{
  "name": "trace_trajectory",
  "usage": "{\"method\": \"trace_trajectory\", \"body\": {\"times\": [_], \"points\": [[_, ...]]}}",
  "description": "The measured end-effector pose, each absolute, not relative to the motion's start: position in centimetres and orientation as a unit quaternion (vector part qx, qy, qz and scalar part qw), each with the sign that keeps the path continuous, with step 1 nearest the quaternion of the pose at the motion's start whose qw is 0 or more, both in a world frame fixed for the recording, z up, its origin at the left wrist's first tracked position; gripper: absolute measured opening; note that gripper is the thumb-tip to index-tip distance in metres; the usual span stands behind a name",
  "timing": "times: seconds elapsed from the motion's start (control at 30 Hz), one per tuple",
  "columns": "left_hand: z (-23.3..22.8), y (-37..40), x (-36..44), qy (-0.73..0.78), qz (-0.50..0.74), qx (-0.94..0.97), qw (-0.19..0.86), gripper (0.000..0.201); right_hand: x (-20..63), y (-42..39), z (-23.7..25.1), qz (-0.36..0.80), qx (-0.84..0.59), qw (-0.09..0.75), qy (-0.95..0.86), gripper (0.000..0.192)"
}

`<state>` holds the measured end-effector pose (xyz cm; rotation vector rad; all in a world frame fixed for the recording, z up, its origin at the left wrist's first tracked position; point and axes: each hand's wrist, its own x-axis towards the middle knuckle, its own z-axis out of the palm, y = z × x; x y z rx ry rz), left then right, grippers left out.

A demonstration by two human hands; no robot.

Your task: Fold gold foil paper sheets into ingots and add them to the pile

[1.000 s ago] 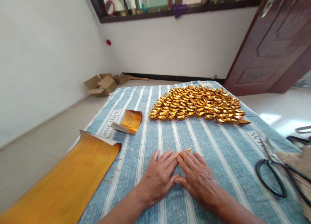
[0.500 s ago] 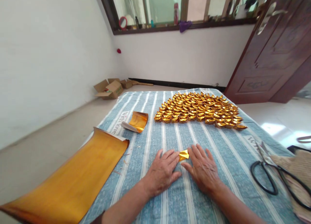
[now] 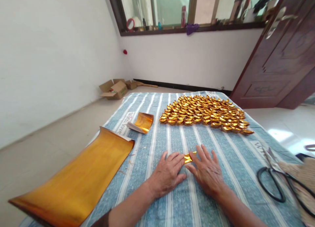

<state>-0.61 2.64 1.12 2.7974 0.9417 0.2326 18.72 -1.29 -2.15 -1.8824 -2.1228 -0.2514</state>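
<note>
Head view: where's the folded gold-foil strip (image 3: 188, 158)?
"On the cloth-covered bench (image 3: 157, 141), between left hand (image 3: 167, 172) and right hand (image 3: 208, 169), fingers (image 3: 177, 158) flattened over its ends, unclenched."
"Its handling?"
"Probably light, slick, easily creased; I'd hold the ends."
"Around it, or in the way?"
"Large gold sheet (image 3: 78, 177) left, scissors (image 3: 275, 167) right, both apart from the hands; beyond, curled gold sheets (image 3: 144, 123), then rows of boat-shaped foil ingots (image 3: 204, 115)."

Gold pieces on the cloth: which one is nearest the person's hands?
The small folded piece, at the fingertips of the left hand and right hand. The large sheet and curled piece lie leftward; the boat-shaped pieces sit farther back.
</note>
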Motion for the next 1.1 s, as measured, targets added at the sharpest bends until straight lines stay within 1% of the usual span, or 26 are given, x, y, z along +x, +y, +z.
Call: {"method": "trace_trajectory", "body": {"times": [0.1,0.2,0.33,0.5,0.63,0.87,0.97,1.1], "points": [[1.1,2.6,-0.6,0.317,0.082,0.941,0.087,0.048,19.3,-1.2,-2.2,-0.113,-0.669,0.160,-0.717,0.050],[1.2,2.5,-0.5,0.316,0.081,0.941,0.087,0.048,19.2,-1.5,-2.3,-0.121,-0.623,0.186,-0.750,0.050],[1.3,2.4,-0.4,0.313,0.085,0.942,0.081,0.051,18.4,-2.0,-2.3,-0.086,-0.546,0.177,-0.814,0.057],[1.3,2.6,-0.7,0.300,0.079,0.949,0.064,0.054,17.9,-2.2,-2.4,-0.054,-0.550,0.167,-0.816,0.065],[1.1,2.7,-1.4,0.296,0.068,0.952,0.034,0.055,18.0,-2.1,-2.0,-0.032,-0.553,0.164,-0.816,0.064],[0.0,3.4,-2.3,0.296,0.080,0.951,-0.044,0.053,18.1,-1.7,-0.5,0.018,-0.562,0.153,-0.813,0.068],[-0.5,4.0,-2.4,0.292,0.080,0.952,-0.050,0.052,18.2,-1.4,-0.1,0.026,-0.566,0.155,-0.809,0.067],[-0.3,4.5,-2.2,0.308,0.065,0.948,-0.043,0.057,18.3,-1.2,0.4,0.030,-0.564,0.157,-0.810,0.065]]}}
